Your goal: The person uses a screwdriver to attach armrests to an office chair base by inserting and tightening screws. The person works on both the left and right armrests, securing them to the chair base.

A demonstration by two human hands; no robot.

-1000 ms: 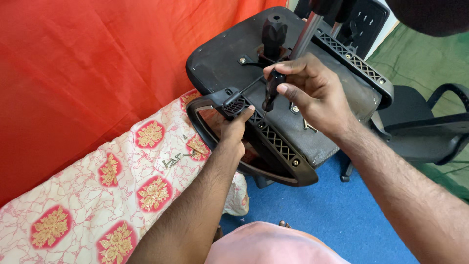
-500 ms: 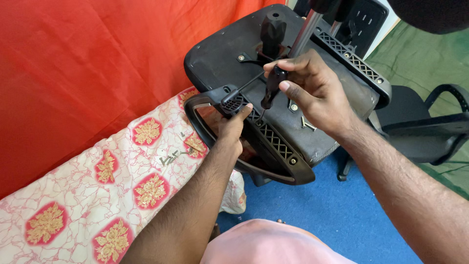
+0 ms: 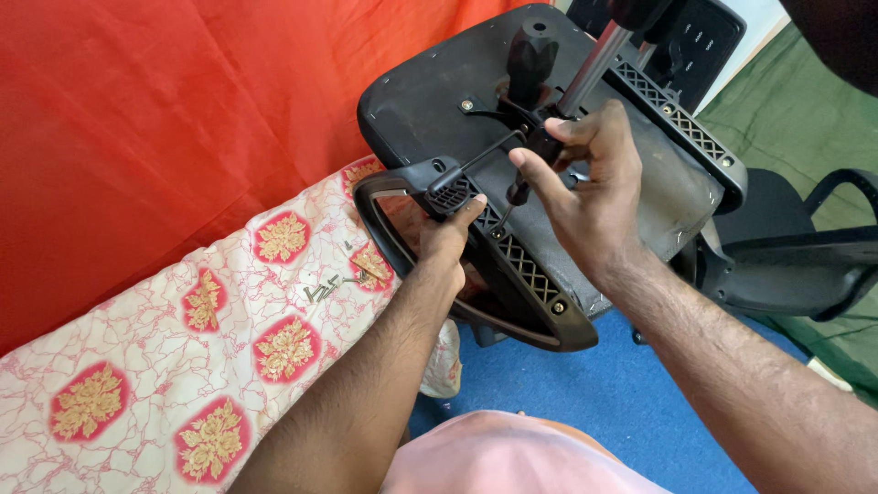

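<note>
Left hand (image 3: 448, 233) clamps the armrest (image 3: 402, 183) steady while right hand (image 3: 585, 183) pinches the screwdriver (image 3: 535, 155), so I'd keep it square on the screw.

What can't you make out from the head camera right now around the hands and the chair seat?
- Head view: the tip of the black tool in the right hand is covered by its fingers.
- Palm of the left hand is hidden behind the armrest.
- Small screws on the patterned cloth are too small to count.
- Chair seat is cut off at the top edge.
</note>
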